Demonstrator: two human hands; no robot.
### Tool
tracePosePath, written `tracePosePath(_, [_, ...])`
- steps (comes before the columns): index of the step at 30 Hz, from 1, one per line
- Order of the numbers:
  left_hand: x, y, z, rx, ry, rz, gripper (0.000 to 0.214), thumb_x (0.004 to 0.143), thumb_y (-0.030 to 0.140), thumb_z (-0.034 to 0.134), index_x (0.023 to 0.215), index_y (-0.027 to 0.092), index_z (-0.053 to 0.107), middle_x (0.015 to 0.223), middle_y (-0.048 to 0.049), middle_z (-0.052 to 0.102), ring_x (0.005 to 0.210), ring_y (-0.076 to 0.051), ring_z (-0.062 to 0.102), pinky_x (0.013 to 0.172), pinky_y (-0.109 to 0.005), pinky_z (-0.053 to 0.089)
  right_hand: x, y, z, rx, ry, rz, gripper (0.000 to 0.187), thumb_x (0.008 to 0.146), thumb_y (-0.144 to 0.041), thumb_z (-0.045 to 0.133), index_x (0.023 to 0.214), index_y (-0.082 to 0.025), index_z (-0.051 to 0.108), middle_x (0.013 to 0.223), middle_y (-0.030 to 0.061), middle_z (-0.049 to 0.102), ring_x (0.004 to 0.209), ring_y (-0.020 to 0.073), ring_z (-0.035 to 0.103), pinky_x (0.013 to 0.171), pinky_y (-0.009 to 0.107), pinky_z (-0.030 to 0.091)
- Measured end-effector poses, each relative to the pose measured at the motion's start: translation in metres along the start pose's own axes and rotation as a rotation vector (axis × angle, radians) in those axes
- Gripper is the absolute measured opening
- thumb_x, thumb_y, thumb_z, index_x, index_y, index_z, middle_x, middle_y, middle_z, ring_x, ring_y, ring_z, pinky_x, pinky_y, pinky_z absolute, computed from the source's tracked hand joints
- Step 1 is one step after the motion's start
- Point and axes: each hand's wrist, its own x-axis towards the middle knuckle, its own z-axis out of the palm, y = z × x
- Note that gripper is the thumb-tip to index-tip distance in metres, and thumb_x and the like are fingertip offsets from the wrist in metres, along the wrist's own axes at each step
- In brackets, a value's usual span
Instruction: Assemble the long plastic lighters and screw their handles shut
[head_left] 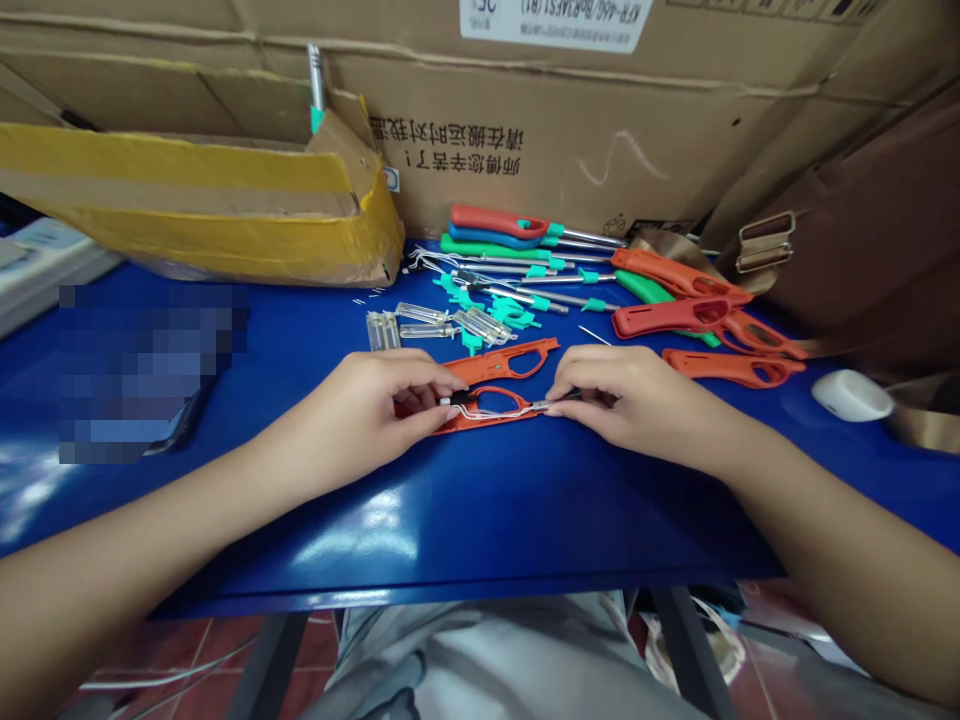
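An orange lighter shell half [504, 413] with a loop-shaped opening lies on the blue table. My left hand [401, 400] is closed over its left part, thumb and fingers pinching a small black igniter piece [460, 397]. White wires [487, 413] run from that piece along the shell towards my right hand [600, 390]. There, the thumb and index finger are pinched on a slim metal lighter tube [541, 405] at the shell's right end; the rest of the tube is mostly hidden by the fingers. Just behind lies a second orange shell half [510, 362], close to my left fingertips.
Clear fuel tanks [424, 325], teal plastic parts [514, 313] and metal tubes [570, 298] lie behind my hands. Red and orange lighter shells [675, 315] are stacked to the right, near a white oval object [853, 395]. A yellow-taped box [285, 225] and a phone [161, 375] are left.
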Motion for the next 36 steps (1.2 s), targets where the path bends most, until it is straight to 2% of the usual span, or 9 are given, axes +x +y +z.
tracePosePath(4, [-0.001, 0.002, 0.0, 0.04, 0.006, 0.017, 0.026, 0.09, 0.037, 0.067, 0.106, 0.019, 0.077, 0.092, -0.0053, 0.073, 0.072, -0.014, 0.067, 0.065, -0.026, 0.055, 0.0, 0.002, 0.002, 0.029, 0.004, -0.002, 0.008, 0.095, -0.023, 0.066, 0.088, -0.02, 0.069, 0.09, 0.0039, 0.069, 0.082, 0.0162, 0.063, 0.071, 0.028, 0.047])
tracePosePath(8, [-0.001, 0.002, 0.001, 0.031, 0.014, 0.029, 0.026, 0.089, 0.037, 0.069, 0.105, 0.018, 0.078, 0.09, -0.0051, 0.072, 0.07, -0.013, 0.067, 0.065, -0.025, 0.056, 0.001, 0.002, 0.003, -0.007, -0.02, 0.008, 0.01, 0.096, -0.023, 0.064, 0.089, -0.019, 0.07, 0.091, 0.0052, 0.07, 0.085, 0.0182, 0.064, 0.076, 0.031, 0.048])
tracePosePath(15, [-0.003, -0.002, 0.003, 0.019, 0.027, 0.091, 0.029, 0.084, 0.035, 0.077, 0.107, 0.018, 0.077, 0.089, -0.0033, 0.067, 0.068, -0.011, 0.065, 0.063, -0.024, 0.056, -0.001, -0.001, -0.001, -0.045, -0.047, 0.013, 0.012, 0.097, -0.025, 0.063, 0.091, -0.018, 0.071, 0.092, 0.0051, 0.069, 0.084, 0.0176, 0.064, 0.074, 0.03, 0.047])
tracePosePath(21, [-0.004, -0.001, 0.004, 0.043, 0.028, 0.109, 0.027, 0.086, 0.031, 0.075, 0.109, 0.017, 0.077, 0.091, -0.0037, 0.066, 0.068, -0.011, 0.064, 0.065, -0.024, 0.056, -0.001, -0.006, 0.0, -0.005, -0.004, 0.048, 0.015, 0.098, -0.029, 0.061, 0.099, -0.021, 0.073, 0.1, 0.0051, 0.071, 0.09, 0.0178, 0.065, 0.08, 0.03, 0.047])
tracePosePath(24, [-0.004, -0.002, 0.005, 0.059, 0.026, 0.11, 0.026, 0.087, 0.031, 0.075, 0.108, 0.017, 0.077, 0.092, -0.0043, 0.066, 0.07, -0.012, 0.064, 0.068, -0.026, 0.057, 0.002, -0.004, 0.006, 0.022, 0.024, 0.119, 0.013, 0.096, -0.028, 0.064, 0.094, -0.022, 0.075, 0.098, 0.0034, 0.073, 0.091, 0.018, 0.065, 0.079, 0.03, 0.046])
tracePosePath(30, [-0.003, -0.002, 0.006, 0.057, 0.028, 0.099, 0.025, 0.085, 0.028, 0.076, 0.107, 0.016, 0.076, 0.091, -0.0035, 0.067, 0.069, -0.012, 0.064, 0.067, -0.026, 0.056, 0.007, 0.002, 0.014, 0.213, 0.043, 0.217, 0.014, 0.09, -0.029, 0.071, 0.079, -0.021, 0.072, 0.086, 0.0008, 0.073, 0.084, 0.017, 0.066, 0.08, 0.03, 0.047])
tracePosePath(33, [-0.003, -0.001, 0.006, 0.086, 0.021, 0.102, 0.025, 0.084, 0.025, 0.076, 0.107, 0.016, 0.076, 0.086, -0.0026, 0.068, 0.07, -0.013, 0.064, 0.066, -0.026, 0.054, 0.009, 0.001, 0.014, 0.212, 0.025, 0.275, 0.014, 0.089, -0.029, 0.071, 0.078, -0.021, 0.071, 0.084, 0.0007, 0.072, 0.081, 0.0177, 0.065, 0.078, 0.031, 0.047])
tracePosePath(36, [-0.003, -0.001, 0.005, 0.099, 0.022, 0.102, 0.024, 0.084, 0.024, 0.078, 0.107, 0.015, 0.077, 0.084, -0.0024, 0.069, 0.07, -0.013, 0.064, 0.066, -0.026, 0.053, 0.01, -0.001, 0.013, 0.174, 0.017, 0.265, 0.013, 0.089, -0.026, 0.07, 0.077, -0.021, 0.069, 0.086, 0.0011, 0.071, 0.084, 0.018, 0.064, 0.08, 0.032, 0.046])
